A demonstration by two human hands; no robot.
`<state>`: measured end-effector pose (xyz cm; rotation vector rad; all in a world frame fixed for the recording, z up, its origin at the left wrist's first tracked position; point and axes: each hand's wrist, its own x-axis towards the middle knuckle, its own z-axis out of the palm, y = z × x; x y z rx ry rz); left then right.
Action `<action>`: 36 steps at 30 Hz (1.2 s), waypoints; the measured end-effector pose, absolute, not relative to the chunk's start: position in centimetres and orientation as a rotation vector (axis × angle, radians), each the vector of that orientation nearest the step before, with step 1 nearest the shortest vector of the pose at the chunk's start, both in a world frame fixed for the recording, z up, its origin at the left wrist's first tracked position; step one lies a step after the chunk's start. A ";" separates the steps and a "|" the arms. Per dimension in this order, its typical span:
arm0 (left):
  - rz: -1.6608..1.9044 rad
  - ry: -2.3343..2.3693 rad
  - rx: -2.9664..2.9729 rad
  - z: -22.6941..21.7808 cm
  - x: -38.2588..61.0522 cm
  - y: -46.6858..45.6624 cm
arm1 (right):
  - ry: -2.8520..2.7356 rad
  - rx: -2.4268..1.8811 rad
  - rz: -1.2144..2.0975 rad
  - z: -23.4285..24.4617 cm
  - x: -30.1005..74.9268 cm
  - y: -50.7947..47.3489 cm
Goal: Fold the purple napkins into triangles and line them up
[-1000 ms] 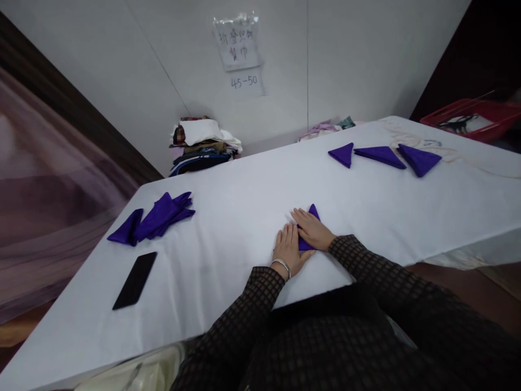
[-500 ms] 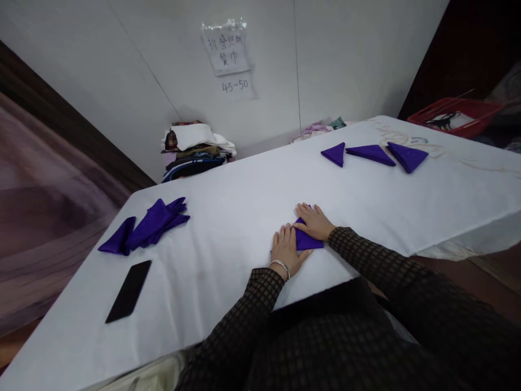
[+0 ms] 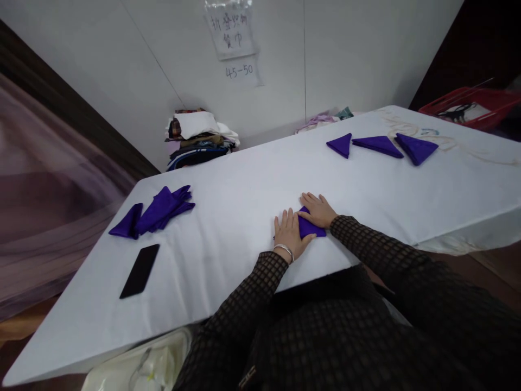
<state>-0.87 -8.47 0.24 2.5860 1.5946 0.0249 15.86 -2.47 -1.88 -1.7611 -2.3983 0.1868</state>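
A folded purple napkin (image 3: pixel 311 229) lies flat near the front edge of the white-covered table, partly hidden under both palms. My left hand (image 3: pixel 290 234), with a silver bangle at the wrist, presses on its left side, fingers stretched out and thumb apart. On its upper right part rests my right hand (image 3: pixel 318 210), also flat with the fingers spread. Three purple napkins folded into triangles, one of them a small triangle (image 3: pixel 341 145), lie in a row farther back on the right. At the left end are a folded purple napkin (image 3: pixel 127 222) and a loose purple pile (image 3: pixel 163 209).
A black phone-like slab (image 3: pixel 140 271) lies on the white tablecloth (image 3: pixel 228 217) at the left. Stacked clothes (image 3: pixel 199 138) stand behind the table, below a handwritten sign (image 3: pixel 233 32) on the wall. A red basket (image 3: pixel 484 106) is at the far right.
The camera view has shifted slightly, so the whole scene sits a little higher and farther right. Both hands stay flat on the purple napkin in nearly the same pose.
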 end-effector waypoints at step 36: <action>0.066 1.552 2.635 -1.2 1.2 -9.1 | -2.500 -1.560 0.203 1.0 13.3 -1.0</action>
